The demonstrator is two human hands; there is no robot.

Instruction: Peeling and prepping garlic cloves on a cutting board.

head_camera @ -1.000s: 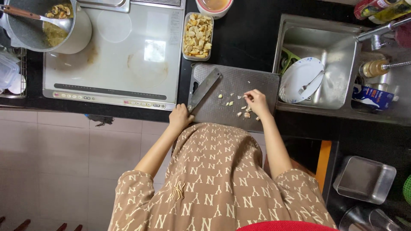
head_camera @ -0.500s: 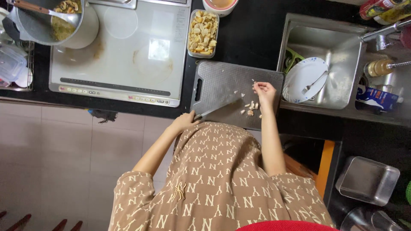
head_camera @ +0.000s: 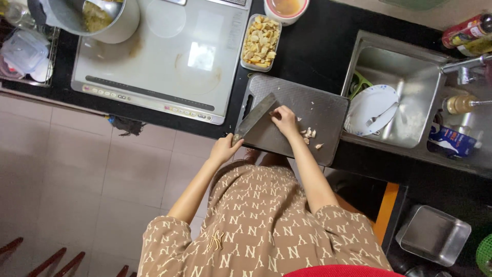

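Note:
My left hand grips the handle of a broad kitchen knife. Its blade lies slanted over the left part of a dark grey cutting board. My right hand rests on the board with its fingers curled down beside the blade's far end. Whether it pinches anything is hidden. A few small pale chopped pieces lie on the board just right of that hand.
A rectangular container of chopped yellow pieces stands behind the board, with a bowl beyond it. A metal pot sits on the white cooktop at left. The sink at right holds a plate. A metal tray lies at lower right.
My right hand has moved left from the chopped pieces to the blade. The knife has swung from the board's near edge up across its left side.

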